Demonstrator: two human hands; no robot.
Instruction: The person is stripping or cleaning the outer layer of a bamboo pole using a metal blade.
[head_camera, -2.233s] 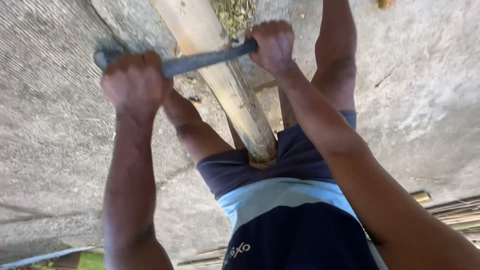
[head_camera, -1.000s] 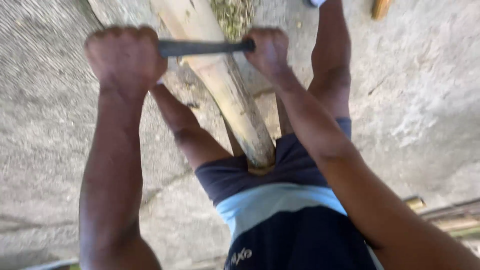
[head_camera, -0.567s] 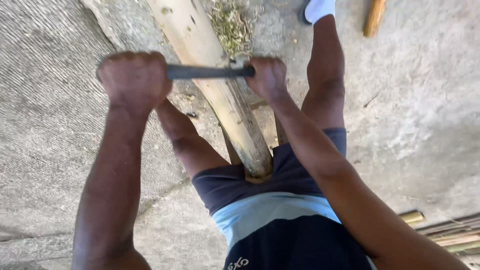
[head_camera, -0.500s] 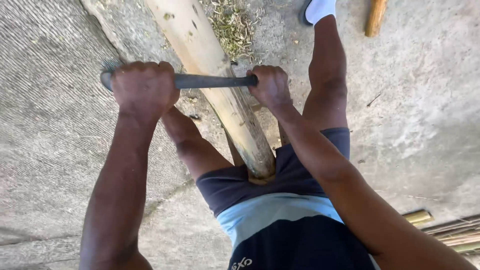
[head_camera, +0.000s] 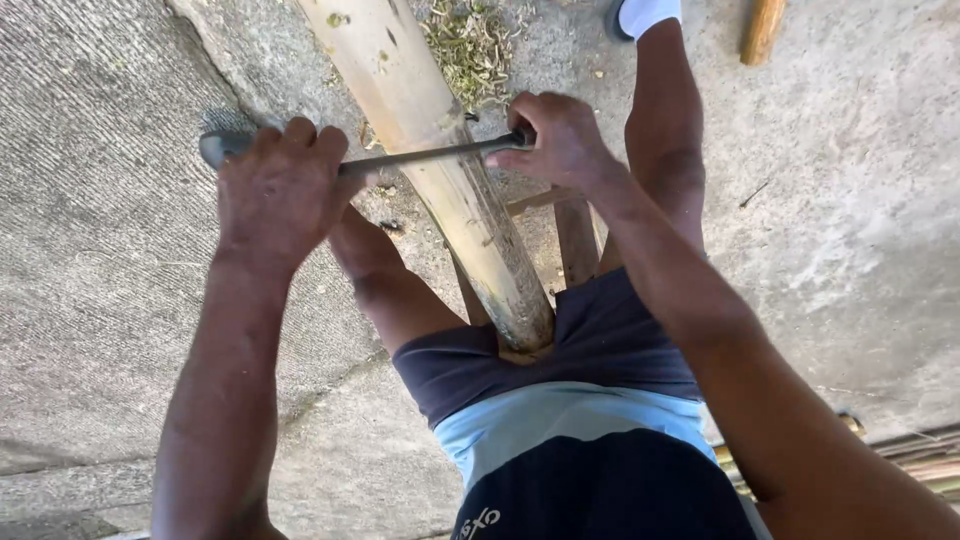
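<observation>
A thick pale bamboo pole (head_camera: 440, 170) runs from the top of the view down to my lap, its near end between my thighs. A long dark metal blade (head_camera: 420, 157) lies flat across the pole. My left hand (head_camera: 280, 190) is closed on the blade's left end, just left of the pole. My right hand (head_camera: 560, 140) is closed on the blade's right end, just right of the pole. Both arms reach forward over my knees.
Rough grey concrete ground (head_camera: 110, 260) surrounds me. A heap of pale-green shavings (head_camera: 470, 40) lies beside the pole at the top. A wooden support (head_camera: 575, 235) shows under the pole. A short wooden stick (head_camera: 762, 30) lies top right. Thin bamboo strips (head_camera: 920, 455) lie lower right.
Both hands have drawn the blade along the pole toward me, lower in the view than a second ago. The grip on both ends is unchanged.
</observation>
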